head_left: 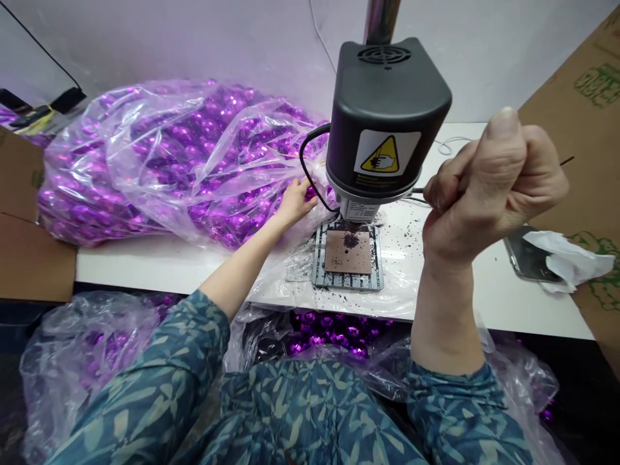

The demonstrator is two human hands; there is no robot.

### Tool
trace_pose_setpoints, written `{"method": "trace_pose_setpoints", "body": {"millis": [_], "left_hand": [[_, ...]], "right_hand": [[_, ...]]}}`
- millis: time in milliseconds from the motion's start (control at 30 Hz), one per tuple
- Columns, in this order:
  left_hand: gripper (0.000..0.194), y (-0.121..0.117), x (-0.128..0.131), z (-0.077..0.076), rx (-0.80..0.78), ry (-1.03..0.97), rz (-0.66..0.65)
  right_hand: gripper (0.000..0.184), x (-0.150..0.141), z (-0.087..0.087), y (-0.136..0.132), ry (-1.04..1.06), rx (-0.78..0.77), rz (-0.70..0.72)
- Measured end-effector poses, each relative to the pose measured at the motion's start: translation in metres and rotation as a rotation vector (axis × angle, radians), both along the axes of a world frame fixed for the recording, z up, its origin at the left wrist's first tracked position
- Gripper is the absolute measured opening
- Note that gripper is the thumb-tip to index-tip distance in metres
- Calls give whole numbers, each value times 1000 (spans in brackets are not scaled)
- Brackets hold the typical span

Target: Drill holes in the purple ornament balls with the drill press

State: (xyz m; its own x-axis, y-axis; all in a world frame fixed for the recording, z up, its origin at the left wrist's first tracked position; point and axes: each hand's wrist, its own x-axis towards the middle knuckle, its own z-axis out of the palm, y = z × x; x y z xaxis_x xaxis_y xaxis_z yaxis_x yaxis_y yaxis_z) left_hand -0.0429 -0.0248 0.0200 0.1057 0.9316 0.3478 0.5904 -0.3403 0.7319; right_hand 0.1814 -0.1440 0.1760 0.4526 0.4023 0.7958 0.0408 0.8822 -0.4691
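Note:
My left hand [296, 201] reaches to the gathered mouth of a clear plastic bag [159, 155] full of shiny purple faceted balls. Its fingers are apart, and the fingertips are by the balls at the opening, partly lost against plastic. My right hand [498, 184] is raised in a fist to the right of a black bench drill press [387, 110]. The fist wraps the press's thin black lever [568, 160], most of which the fingers hide. Under the drill head, a brown square board [334, 255] with a small hole and dark shavings lies on a slotted metal base [318, 271].
Dark shavings are scattered over the white table [523, 316]. A phone [526, 261] and crumpled white tissue [571, 255] lie at right by a cardboard box [591, 148]. Another box [36, 258] stands left. More purple balls [334, 332] sit in plastic below the table edge.

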Motion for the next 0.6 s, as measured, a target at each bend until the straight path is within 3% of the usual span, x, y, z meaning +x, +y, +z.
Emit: {"method": "trace_pose_setpoints", "body": {"millis": [133, 233, 467, 600], "left_hand": [[42, -55, -9, 3, -365, -491, -120], [54, -89, -9, -5, -551, -674, -224], [52, -113, 19, -19, -676, -822, -239], [64, -117, 34, -19, -624, -768, -226]], "right_hand": [[50, 0, -2, 2, 3, 30, -7], [49, -1, -2, 1, -10, 21, -27], [46, -2, -1, 0, 16, 10, -15], [48, -3, -1, -1, -4, -10, -28]]}}
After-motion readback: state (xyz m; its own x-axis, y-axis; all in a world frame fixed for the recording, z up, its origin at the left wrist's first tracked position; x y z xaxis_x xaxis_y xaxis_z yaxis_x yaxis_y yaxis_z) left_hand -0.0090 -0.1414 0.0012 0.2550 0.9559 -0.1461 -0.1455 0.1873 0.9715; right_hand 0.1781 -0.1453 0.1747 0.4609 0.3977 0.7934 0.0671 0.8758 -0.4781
